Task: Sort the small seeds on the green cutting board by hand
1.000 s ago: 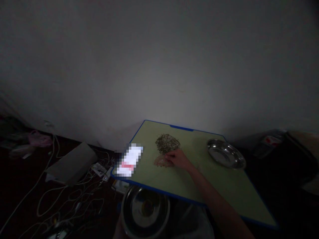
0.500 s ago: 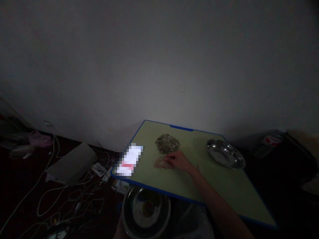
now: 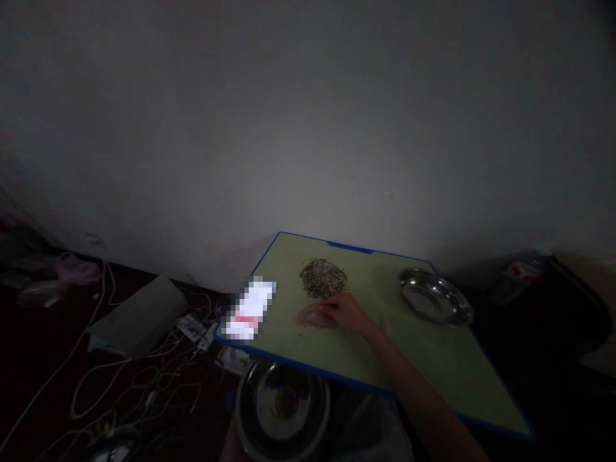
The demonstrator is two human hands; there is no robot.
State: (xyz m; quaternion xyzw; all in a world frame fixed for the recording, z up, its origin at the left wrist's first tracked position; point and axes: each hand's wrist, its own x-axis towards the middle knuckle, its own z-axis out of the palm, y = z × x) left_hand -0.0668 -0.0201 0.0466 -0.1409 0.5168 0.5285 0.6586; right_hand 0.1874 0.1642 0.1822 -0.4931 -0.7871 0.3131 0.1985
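My right hand (image 3: 342, 310) is closed on a clear, pinkish half-round protractor (image 3: 310, 315), which lies low against the light-green board (image 3: 366, 359). Just beyond the fingers is a loose pile of small dark and pale grains (image 3: 323, 277), possibly seeds. A few dark specks dot the board near the protractor. Below the board's front edge, a round steel bowl (image 3: 257, 420) faces up with something dim at its bottom. At the bowl's left side part of my left hand (image 3: 230, 444) shows, gripping it; the fingers are mostly hidden.
A shallow steel dish (image 3: 436, 296) stands on the board's right side. At the left edge lies a lit, blurred phone (image 3: 250, 310). Cables (image 3: 144, 378), a grey box (image 3: 139, 314) and a pink bag (image 3: 77, 268) are on the floor at left. A wall (image 3: 308, 128) rises behind.
The specks along the protractor's near edge look slightly shifted. My right hand and the protractor stay in almost the same place, and the bowl has hardly moved.
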